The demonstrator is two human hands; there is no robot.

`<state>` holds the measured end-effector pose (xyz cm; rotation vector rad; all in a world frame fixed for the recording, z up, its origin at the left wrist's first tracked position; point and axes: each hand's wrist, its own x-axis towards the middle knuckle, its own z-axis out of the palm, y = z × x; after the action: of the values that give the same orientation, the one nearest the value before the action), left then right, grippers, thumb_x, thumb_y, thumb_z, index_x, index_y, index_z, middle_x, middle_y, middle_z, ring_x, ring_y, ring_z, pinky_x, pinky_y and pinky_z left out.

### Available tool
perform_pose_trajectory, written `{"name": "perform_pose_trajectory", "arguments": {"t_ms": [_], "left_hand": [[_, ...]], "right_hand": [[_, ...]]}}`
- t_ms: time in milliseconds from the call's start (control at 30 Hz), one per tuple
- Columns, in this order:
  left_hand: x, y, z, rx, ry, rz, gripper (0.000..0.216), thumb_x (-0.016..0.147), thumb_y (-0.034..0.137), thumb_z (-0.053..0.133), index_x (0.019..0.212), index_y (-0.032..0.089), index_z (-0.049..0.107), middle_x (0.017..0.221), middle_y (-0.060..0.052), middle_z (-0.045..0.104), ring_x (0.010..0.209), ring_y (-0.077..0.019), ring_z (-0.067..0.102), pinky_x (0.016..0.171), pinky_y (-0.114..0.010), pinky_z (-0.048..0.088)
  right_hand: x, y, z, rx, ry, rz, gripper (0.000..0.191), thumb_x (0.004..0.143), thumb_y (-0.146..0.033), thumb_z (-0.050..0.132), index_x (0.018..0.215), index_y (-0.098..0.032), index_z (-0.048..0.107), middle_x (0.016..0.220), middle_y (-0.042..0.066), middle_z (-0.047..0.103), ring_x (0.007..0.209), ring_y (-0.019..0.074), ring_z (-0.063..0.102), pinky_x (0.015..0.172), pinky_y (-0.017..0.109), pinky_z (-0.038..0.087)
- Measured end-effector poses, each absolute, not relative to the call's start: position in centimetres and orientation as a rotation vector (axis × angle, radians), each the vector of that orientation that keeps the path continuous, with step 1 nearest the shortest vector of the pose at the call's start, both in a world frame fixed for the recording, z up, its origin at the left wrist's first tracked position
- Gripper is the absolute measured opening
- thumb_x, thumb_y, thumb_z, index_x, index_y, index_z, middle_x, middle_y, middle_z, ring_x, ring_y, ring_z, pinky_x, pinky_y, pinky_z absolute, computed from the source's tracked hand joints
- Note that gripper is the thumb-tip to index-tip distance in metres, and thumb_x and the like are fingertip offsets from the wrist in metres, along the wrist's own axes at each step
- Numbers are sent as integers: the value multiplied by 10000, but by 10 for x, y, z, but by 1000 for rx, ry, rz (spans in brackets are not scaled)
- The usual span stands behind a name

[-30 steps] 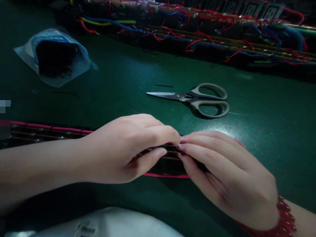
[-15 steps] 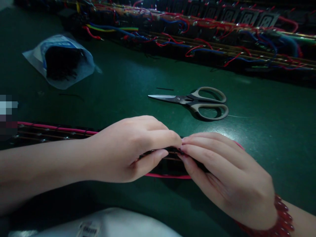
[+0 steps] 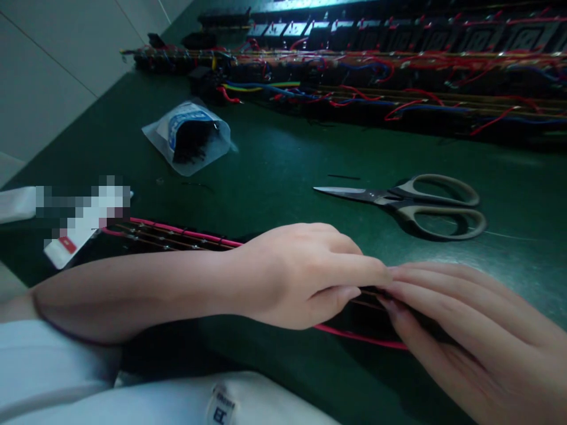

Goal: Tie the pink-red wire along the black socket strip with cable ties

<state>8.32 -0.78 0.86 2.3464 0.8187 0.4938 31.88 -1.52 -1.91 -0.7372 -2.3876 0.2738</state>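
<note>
A long dark strip assembly with a pink wire and copper rails [image 3: 177,236] lies across the green table near me. My left hand [image 3: 301,277] is closed in a pinch on it, thumb under and fingers over. My right hand [image 3: 469,330] meets it fingertip to fingertip from the right, fingers pressed together over the same strip, which they largely hide. A loop of the pink wire [image 3: 363,337] shows beneath both hands.
Grey-handled scissors [image 3: 411,203] lie closed behind the hands. A clear plastic bag of small black parts [image 3: 190,139] sits at the back left. Rows of wired strip assemblies [image 3: 398,88] fill the far edge. A white label [image 3: 73,233] lies at the left.
The view has swung left and tilted up, showing the wall and table's left end. Both hands stay pinched together on the strip with little change in grip.
</note>
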Motion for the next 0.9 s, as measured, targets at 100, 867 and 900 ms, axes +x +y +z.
{"name": "perform_pose_trajectory", "arguments": {"t_ms": [100, 867, 900], "left_hand": [[83, -7, 9, 2353, 816, 478, 305, 929, 129, 463, 1177, 118, 640, 1097, -102, 715, 1037, -219, 642, 922, -345, 501], [83, -11, 13, 2298, 819, 450, 237, 928, 126, 506, 1139, 167, 607, 1101, -62, 692, 1013, -172, 623, 889, -284, 488], [83, -12, 13, 2299, 818, 448, 238, 926, 125, 506, 1139, 167, 605, 1099, -61, 692, 1011, -172, 623, 887, -286, 488]], "right_hand": [[317, -14, -18, -721, -2382, 280, 137, 917, -127, 574, 1001, -189, 663, 996, 73, 703, 857, 231, 650, 731, 402, 547], [314, -15, -10, -739, -2390, 326, 138, 823, -57, 667, 939, -132, 661, 911, 102, 739, 833, 218, 686, 734, 364, 594], [314, -15, -9, -739, -2393, 327, 140, 822, -58, 669, 940, -132, 662, 913, 103, 739, 833, 220, 688, 732, 365, 594]]}}
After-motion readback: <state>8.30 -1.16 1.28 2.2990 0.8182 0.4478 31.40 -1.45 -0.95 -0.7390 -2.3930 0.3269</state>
